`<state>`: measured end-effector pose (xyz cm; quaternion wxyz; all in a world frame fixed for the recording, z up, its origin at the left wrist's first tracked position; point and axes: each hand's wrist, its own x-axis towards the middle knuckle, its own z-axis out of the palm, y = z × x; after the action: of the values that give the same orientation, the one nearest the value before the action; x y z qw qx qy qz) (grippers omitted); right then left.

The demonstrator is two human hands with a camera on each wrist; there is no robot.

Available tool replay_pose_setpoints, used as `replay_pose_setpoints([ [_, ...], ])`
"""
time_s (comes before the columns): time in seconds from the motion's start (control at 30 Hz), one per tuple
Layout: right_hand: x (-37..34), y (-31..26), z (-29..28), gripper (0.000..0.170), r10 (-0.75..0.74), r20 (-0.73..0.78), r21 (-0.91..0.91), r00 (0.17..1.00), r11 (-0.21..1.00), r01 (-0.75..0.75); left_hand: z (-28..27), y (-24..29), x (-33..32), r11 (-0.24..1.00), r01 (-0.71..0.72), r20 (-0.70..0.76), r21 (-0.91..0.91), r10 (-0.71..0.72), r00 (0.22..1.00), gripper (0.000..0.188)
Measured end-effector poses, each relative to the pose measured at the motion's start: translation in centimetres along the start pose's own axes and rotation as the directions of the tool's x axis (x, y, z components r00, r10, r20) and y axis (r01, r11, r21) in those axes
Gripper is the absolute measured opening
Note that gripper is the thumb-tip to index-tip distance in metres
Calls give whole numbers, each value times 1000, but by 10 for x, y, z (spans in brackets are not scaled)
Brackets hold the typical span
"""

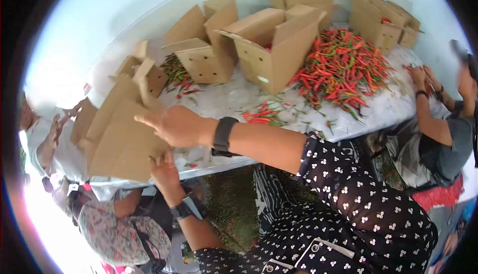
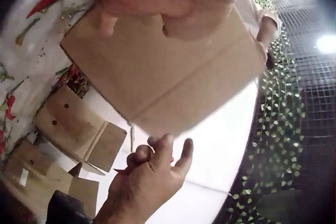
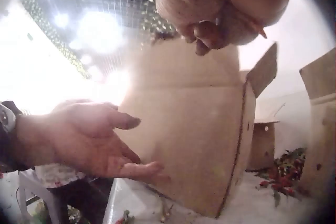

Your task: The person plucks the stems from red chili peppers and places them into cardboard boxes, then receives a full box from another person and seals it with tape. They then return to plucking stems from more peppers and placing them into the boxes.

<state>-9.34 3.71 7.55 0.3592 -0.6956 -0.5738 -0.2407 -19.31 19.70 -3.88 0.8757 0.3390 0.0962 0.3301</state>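
While I judge positioning to be underway, with the cardboard box at the counter's left end, I find the left hand touching it, fingers released, and the right hand (apparently clasping a red chilli) needing freeing for two-handed steadying.

Head view: above box, facing forward-down, farthest; both wrist views: close beside box, facing it, sharing its cardboard
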Motion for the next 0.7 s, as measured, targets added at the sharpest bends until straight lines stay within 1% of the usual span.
replay_pose_setpoints([
  [0.07, -26, 0, -17, 45, 61, -83, 174, 995, 984, -46, -3, 0, 10, 999, 39, -33, -27, -39, 999, 43],
  [0.1, -41, 6, -28, 45, 37, -187, 127, 982, 992, -13, 4, -3, 9, 998, 53, -24, -34, -54, 998, 43],
  [0.13, -60, 15, -54, 45, 197, -85, 108, 977, 976, -188, 21, -8, 4, 995, 91, -45, 29, -90, 995, 43],
  [0.17, -80, 21, -80, 44, 351, 6, 72, 936, 934, -350, 33, -13, -2, 988, 124, -62, 93, -119, 991, 42],
  [0.2, -99, 31, -101, 44, 516, -8, 63, 857, 855, -515, 46, -21, -7, 988, 129, -56, 89, -124, 991, 42],
  [0.23, -118, 45, -121, 43, 660, -23, 60, 750, 750, -658, 63, -30, -13, 971, 113, 102, 210, -137, 985, 43],
  [0.27, -138, 62, -136, 43, 726, -119, 4, 677, 683, -731, 79, -39, -19, 943, 73, 252, 325, -161, 954, 44],
  [0.3, -159, 79, -148, 44, 772, -217, -39, 597, 604, -796, 98, -47, -20, 879, 25, 331, 477, -206, 921, 46],
  [0.33, -177, 92, -158, 43, 679, -327, -99, 657, 667, -739, 119, -56, -20, 790, -41, 397, 612, -263, 879, 49],
  [0.37, -187, 95, -170, 51, 759, -267, -89, 594, 595, -799, 145, -63, -22, 665, -141, 433, 734, -299, 850, 52],
  [0.4, -191, 98, -176, 51, 754, -270, -86, 598, 600, -795, 170, -74, -25, 515, -244, 459, 821, -343, 819, 55],
  [0.43, -196, 103, -180, 56, 841, -225, -39, 491, 496, -867, 190, -90, -28, 448, -414, 557, 792, -254, 790, 60],
  [0.47, -200, 109, -183, 61, 912, -175, 2, 372, 378, -926, 208, -104, -29, 363, -568, 653, 739, -176, 736, 64],
  [0.5, -211, 131, -177, 70, 883, -214, -161, 417, 389, -907, 228, -115, -27, 363, -574, 659, 734, -177, 731, 64],
  [0.53, -202, 126, -183, 70, 883, -222, -156, 413, 386, -909, 248, -124, -23, 180, -786, 799, 591, 5, 601, 69],
  [0.57, -192, 122, -186, 70, 922, -171, 42, 347, 359, -932, 264, -132, -22, -46, -911, 905, 411, 142, 401, 75],
  [0.6, -184, 120, -191, 70, 949, -108, 237, 296, 314, -920, 275, -138, -24, -48, -916, 910, 399, 140, 390, 75],
  [0.63, -186, 140, -182, 70, 899, -174, 160, 403, 430, -889, 286, -144, -24, 51, -848, 844, 528, 85, 530, 80],
  [0.67, -194, 155, -176, 70, 899, -180, 168, 399, 428, -888, 293, -148, -23, 138, -751, 757, 646, 15, 654, 84],
  [0.7, -184, 149, -175, 69, 920, -141, 196, 367, 389, -900, 294, -157, -17, 194, -759, 761, 621, 81, 644, 90],
])
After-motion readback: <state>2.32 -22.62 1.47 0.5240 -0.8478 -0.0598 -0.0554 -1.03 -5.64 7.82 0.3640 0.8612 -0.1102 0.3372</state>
